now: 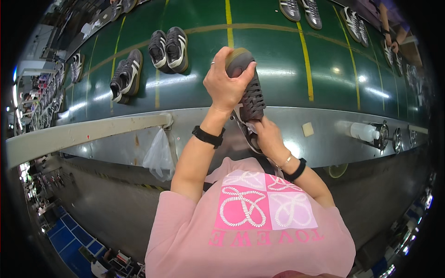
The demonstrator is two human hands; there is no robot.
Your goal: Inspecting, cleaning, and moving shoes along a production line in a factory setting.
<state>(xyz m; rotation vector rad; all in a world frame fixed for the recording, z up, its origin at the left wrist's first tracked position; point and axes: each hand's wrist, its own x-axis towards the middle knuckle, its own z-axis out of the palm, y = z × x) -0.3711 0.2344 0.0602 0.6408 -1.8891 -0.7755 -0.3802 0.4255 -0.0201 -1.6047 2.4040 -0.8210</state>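
I hold a dark grey laced sneaker point(250, 99) upright in front of my chest, toe up. My left hand point(225, 83) wraps around its toe and sole from the left. My right hand point(268, 135) grips the heel end from below, by the tongue and laces. The shoe hangs over the metal edge point(320, 139) of a green conveyor belt point(278, 55). Both wrists wear black bands.
Pairs of black-and-white sneakers point(169, 48) point(126, 76) lie on the belt to the left, more pairs point(301, 9) point(354, 23) at the back. A clear plastic bag point(159, 155) hangs from the rail. A white bottle point(364, 132) lies at right. Another person's arms point(389, 32) work far right.
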